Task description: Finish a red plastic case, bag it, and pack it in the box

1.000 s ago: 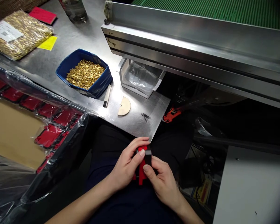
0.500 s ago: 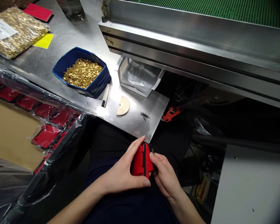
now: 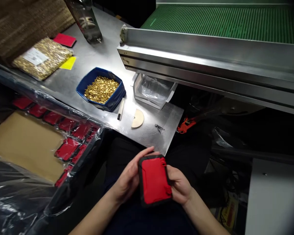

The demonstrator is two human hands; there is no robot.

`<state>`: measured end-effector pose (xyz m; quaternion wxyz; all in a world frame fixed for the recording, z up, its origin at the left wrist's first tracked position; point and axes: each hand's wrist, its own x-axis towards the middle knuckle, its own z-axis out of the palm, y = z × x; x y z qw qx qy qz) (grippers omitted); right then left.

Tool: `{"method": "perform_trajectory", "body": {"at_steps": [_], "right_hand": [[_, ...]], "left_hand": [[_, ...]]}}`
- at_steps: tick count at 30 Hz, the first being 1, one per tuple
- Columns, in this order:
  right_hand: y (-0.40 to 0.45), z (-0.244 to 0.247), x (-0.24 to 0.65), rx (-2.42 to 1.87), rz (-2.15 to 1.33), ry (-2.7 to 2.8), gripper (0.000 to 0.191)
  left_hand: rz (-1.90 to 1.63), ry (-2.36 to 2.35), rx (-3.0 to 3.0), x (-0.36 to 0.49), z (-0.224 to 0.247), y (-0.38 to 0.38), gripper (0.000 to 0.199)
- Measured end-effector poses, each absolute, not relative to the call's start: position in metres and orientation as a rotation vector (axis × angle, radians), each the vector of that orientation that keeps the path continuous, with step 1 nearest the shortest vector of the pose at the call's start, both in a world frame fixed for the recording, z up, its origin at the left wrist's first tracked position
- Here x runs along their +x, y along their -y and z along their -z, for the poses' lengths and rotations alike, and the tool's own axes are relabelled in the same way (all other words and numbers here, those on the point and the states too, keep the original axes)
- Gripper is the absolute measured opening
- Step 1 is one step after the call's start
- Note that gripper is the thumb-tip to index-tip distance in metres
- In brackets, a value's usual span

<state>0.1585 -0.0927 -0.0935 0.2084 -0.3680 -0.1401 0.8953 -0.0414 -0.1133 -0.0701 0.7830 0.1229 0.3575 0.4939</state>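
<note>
Above my lap is a red plastic case with a black rim [image 3: 155,180], its broad flat face turned up toward me. My left hand [image 3: 129,178] grips its left side, some fingers hidden behind it. At the right edge, my right hand [image 3: 180,184] holds the case by its side, where red hinge-like tabs show. Beyond the hands, on the metal table [image 3: 149,138], lie nail clippers [image 3: 159,128], a half-round wooden disc [image 3: 137,118] and a white stick with a black end [image 3: 121,109]. A blue bin [image 3: 88,76] there holds small gold-coloured metal parts [image 3: 101,89].
A plastic-lined box [image 3: 73,127] at left contains several red cases [image 3: 67,149] and a cardboard sheet [image 3: 26,147]. A conveyor with a green belt [image 3: 222,21] runs across the upper right. Below its rail sits a tray of clear bags [image 3: 152,89]. Orange-handled pliers [image 3: 186,125] lie beside the table corner.
Both hands have turned the red case from its narrow edge to its broad face. The camera view has shifted, so the table and box appear farther right and lower.
</note>
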Motion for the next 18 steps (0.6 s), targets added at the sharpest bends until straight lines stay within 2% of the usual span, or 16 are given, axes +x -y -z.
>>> {"method": "perform_trajectory", "body": {"at_steps": [2, 3, 5, 7, 8, 10, 15, 18], "right_hand": [[0.079, 0.091, 0.150, -1.055, -2.615, 0.831, 0.041], [0.068, 0.088, 0.146, -1.141, -2.565, 1.180, 0.042], [0.043, 0.082, 0.136, -1.420, -2.105, 1.903, 0.035], [0.014, 0.078, 0.119, -1.666, -1.465, 2.260, 0.024], [-0.001, 0.078, 0.106, -1.744, -1.259, 2.304, 0.022], [-0.027, 0.081, 0.072, -1.837, -1.087, 2.277, 0.027], [-0.070, 0.102, -0.006, -2.001, -0.925, 2.182, 0.060], [-0.075, 0.105, -0.011, -1.959, -0.993, 2.218, 0.048]], "left_hand": [[-1.085, -0.714, 0.091, -0.047, 0.071, 0.118, 0.061], [-1.112, -0.734, 0.023, -0.051, 0.074, 0.121, 0.056], [-1.157, -0.818, -0.068, -0.063, 0.082, 0.129, 0.053], [-1.159, -0.907, -0.119, -0.073, 0.093, 0.136, 0.058], [-1.134, -0.939, -0.140, -0.077, 0.098, 0.140, 0.059], [-1.083, -0.975, -0.162, -0.080, 0.107, 0.145, 0.056], [-1.055, -1.003, -0.121, -0.074, 0.109, 0.147, 0.052], [-1.037, -1.036, -0.142, -0.075, 0.104, 0.143, 0.050]]}}
